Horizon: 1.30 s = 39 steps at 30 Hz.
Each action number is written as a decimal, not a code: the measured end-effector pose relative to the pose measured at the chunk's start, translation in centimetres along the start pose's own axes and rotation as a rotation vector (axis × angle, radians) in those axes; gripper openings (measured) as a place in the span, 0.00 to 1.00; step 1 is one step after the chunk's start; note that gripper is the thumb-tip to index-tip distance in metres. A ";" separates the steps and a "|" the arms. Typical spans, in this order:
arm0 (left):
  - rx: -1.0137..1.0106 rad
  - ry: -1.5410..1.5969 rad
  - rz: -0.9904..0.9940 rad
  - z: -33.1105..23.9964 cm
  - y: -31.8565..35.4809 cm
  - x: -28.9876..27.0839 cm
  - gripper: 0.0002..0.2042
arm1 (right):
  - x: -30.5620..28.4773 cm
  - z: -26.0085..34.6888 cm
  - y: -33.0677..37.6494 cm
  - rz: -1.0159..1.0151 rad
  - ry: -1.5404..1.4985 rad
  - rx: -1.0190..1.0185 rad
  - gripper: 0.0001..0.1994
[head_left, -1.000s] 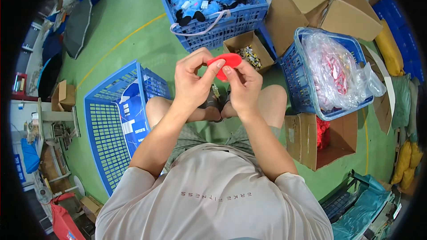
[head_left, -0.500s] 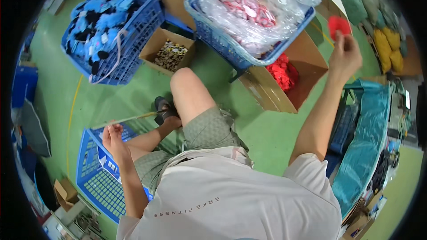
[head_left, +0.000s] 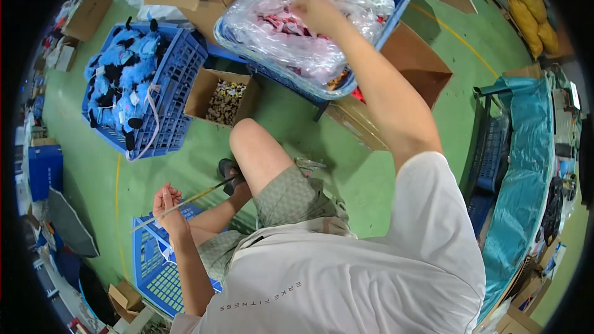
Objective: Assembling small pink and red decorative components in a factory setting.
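Observation:
My right hand [head_left: 318, 13] reaches down into a clear plastic bag [head_left: 263, 3] of red, pink and white fabric pieces [head_left: 288, 24]. Its fingertips are lost among them, so their grip does not show. The bag lines a blue basket [head_left: 226, 36] in front of me. On the left my left hand [head_left: 166, 201] is held palm up with curled fingers, above a lower blue crate [head_left: 145, 258]. A thin yellowish rod [head_left: 201, 195] crosses its palm and slants toward my shoe; the hand seems closed on it.
A cardboard box [head_left: 421, 65] stands partly under the basket's right side. Left of the basket are a small box [head_left: 198, 96] of small brown and yellow parts and a blue crate [head_left: 170, 96] of blue-and-black plush pieces. A teal-covered rack [head_left: 520, 167] flanks me on the right.
My right hand has swung left from beyond the cardboard box into the bag; the red piece it held no longer shows. The rod has tilted and now crosses my left palm.

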<state>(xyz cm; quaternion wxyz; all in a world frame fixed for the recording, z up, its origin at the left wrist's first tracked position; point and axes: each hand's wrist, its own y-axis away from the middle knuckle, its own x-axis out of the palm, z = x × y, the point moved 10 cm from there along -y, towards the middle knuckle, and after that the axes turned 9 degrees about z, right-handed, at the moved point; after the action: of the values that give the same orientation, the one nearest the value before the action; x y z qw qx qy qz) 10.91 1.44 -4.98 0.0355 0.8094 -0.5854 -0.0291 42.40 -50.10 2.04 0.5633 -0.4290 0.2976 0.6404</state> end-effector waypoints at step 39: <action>0.150 0.076 -0.319 -2.2 6.1 -11.9 0.08 | 7.2 -5.9 1.6 0.096 0.362 0.107 0.20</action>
<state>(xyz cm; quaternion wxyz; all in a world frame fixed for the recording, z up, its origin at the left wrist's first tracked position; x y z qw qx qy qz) 1.61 10.84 -2.13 -0.0078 0.8930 -0.4483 0.0400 42.10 -52.13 -7.21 0.4916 -0.4919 0.4477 0.5621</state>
